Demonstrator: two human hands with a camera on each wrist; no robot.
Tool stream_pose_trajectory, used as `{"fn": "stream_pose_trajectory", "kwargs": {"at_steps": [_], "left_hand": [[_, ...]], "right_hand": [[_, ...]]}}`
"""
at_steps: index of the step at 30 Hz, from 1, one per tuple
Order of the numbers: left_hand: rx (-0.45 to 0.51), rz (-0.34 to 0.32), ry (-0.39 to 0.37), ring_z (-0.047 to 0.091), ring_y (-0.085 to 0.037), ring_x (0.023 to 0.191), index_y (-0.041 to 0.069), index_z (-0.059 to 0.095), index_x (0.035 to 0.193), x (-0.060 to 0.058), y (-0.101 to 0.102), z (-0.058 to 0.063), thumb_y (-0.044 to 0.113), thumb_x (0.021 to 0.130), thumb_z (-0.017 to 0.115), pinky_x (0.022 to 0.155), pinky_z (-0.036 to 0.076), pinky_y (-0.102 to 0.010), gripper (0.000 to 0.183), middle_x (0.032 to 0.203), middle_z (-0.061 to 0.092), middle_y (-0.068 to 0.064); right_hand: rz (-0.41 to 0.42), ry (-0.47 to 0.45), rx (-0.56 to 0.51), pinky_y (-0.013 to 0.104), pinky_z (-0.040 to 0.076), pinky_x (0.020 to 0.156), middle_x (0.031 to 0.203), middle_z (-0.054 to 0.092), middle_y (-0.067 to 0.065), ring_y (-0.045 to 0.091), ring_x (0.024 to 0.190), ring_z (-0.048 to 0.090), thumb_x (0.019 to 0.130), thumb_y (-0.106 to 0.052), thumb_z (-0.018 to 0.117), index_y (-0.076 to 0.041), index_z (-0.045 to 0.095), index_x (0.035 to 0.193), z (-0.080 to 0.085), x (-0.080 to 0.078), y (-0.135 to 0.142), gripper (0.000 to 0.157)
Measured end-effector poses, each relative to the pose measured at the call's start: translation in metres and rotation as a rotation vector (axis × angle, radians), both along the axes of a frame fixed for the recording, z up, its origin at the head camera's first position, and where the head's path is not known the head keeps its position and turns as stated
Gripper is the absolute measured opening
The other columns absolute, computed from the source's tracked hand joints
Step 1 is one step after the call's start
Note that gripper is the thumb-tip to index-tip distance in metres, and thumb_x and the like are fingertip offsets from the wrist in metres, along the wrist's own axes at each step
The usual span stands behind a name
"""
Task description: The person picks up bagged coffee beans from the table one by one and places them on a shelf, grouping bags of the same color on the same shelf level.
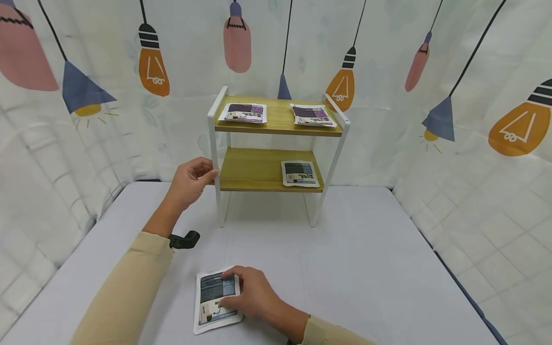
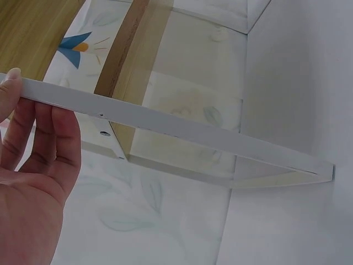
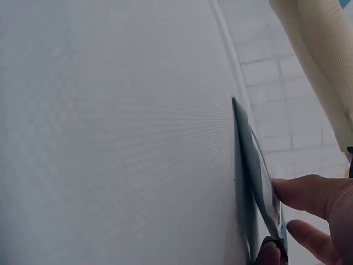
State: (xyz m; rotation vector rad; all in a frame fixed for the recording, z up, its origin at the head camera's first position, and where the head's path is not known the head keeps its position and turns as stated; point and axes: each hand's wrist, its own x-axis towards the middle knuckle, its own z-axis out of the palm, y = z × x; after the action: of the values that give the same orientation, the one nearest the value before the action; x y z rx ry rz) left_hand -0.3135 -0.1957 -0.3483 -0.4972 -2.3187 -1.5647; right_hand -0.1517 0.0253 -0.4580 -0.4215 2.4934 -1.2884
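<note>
A small two-tier shelf [image 1: 271, 128] with wooden boards and a white frame stands at the back of the table. My left hand [image 1: 191, 179] holds its left white upright [image 2: 165, 122], thumb on one side and fingers curled behind. Low in the head view, my right hand [image 1: 254, 294] grips the right side of a flat white-edged pouch [image 1: 211, 306] with a dark printed panel. In the right wrist view the pouch [image 3: 258, 165] is seen edge-on, partly raised from the table; some of the fingers are out of sight.
Two purple-and-white pouches, one left [image 1: 243, 113] and one right [image 1: 313, 115], lie on the top board. A dark-panelled pouch [image 1: 300, 173] lies at the right of the lower board. White cloth covers the table [image 1: 366, 268]; a lamp-patterned curtain [image 1: 189, 62] surrounds it.
</note>
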Motion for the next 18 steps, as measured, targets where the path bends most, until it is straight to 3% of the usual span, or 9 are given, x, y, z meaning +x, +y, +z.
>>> {"fn": "stream_pose_trajectory", "kwargs": {"at_steps": [6,18], "left_hand": [[0.001,0.005,-0.004,0.069,-0.007,0.096,0.004,0.067,0.117,0.002,0.0007,0.0026,0.02,0.102,0.065,0.082,0.059,-0.016,0.022,0.107,0.071,-0.007],[0.0,0.015,-0.008,0.069,-0.006,0.096,0.0,0.065,0.119,0.002,0.0012,0.0017,0.019,0.102,0.065,0.082,0.058,-0.015,0.026,0.107,0.07,-0.006]], "right_hand": [[0.007,-0.029,-0.05,0.018,0.048,0.066,0.093,0.061,-0.012,0.004,0.079,0.054,0.075,-0.019,0.092,-0.03,0.074,0.111,0.0006,-0.0012,0.0021,0.043],[0.011,-0.086,-0.084,0.019,0.047,0.066,0.097,0.064,-0.012,0.008,0.081,0.056,0.074,-0.015,0.091,-0.029,0.077,0.101,-0.0008,-0.0057,0.0074,0.033]]}}
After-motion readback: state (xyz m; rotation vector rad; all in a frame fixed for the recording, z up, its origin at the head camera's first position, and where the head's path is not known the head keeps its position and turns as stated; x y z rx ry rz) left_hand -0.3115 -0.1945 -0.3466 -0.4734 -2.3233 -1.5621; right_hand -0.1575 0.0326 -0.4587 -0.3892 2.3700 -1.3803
